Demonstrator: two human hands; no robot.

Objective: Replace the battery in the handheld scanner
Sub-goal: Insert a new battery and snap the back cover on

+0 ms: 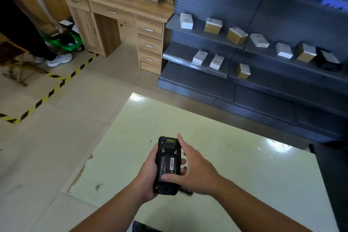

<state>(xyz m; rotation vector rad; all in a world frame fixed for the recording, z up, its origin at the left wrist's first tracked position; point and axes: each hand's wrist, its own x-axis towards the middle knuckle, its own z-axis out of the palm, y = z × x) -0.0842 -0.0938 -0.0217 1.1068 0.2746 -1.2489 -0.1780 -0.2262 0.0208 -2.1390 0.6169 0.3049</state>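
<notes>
Black and chunky, the handheld scanner (166,165) sits back-up in the person's left hand (148,173), whose fingers wrap round its edges in a firm clasp above the pale green table (244,175). Its back cover is off, and the one battery (168,165), with a white barcode label, lies in the open bay. The right hand (192,171) holds nothing: its fingers are spread, the thumb pressing on the battery's lower end just inside the grip, the forefinger stretched up along the scanner's right edge. Under that hand, just right of the grip, a small dark thing lies on the table, too hidden for me to tell what it is.

Well beyond the grip and to its right stands a dark grey shelf unit (216,58) bearing small boxes: on the two lower shelves I count five white ones, five brown ones and one black pouch. Blue packs and more boxes fill the top shelf, too blurred to count. Beyond the grip and to its left, a wooden desk (116,17) has four drawers stacked down its right side and cardboard cartons piled on top. Another person's legs and white shoes (58,59) show far off to the left.
</notes>
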